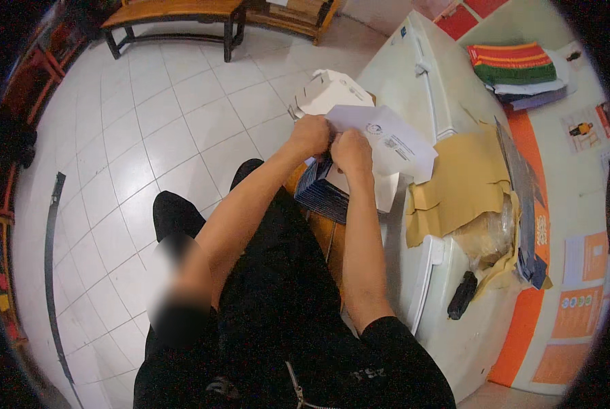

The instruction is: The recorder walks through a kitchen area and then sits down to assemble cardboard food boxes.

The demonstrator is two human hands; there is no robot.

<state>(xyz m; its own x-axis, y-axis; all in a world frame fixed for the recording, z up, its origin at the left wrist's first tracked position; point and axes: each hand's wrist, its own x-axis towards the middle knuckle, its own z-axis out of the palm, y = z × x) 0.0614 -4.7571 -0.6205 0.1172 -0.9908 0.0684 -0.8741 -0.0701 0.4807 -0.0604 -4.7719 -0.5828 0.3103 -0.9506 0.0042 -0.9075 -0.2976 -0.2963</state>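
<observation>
The white printed sheet [386,140] is held up in front of the person, above the lap and just beside the edge of the white chest freezer [420,82], and it reaches to the right over the freezer lid. The left hand [309,135] and the right hand [351,151] are close together, almost touching, at the left edge of the sheet; the fingers of both hands are curled and pinch this edge, but the fingertips themselves are hidden behind the knuckles. Directly under the hands there is a stack of dark blue booklets [322,194], which seems to rest on the lap against the freezer side. Behind the hands, a white folded cardboard box [332,92] stands a little farther away. On the freezer lid, to the right, lie sheets of brown paper [465,180], a clear plastic wrap [489,235] and a small black object [462,295]. Farther on the right is a pile of folded coloured cloth [516,68]. The floor [148,136] is of white tiles, and a wooden bench [175,17] stands at the far end.
</observation>
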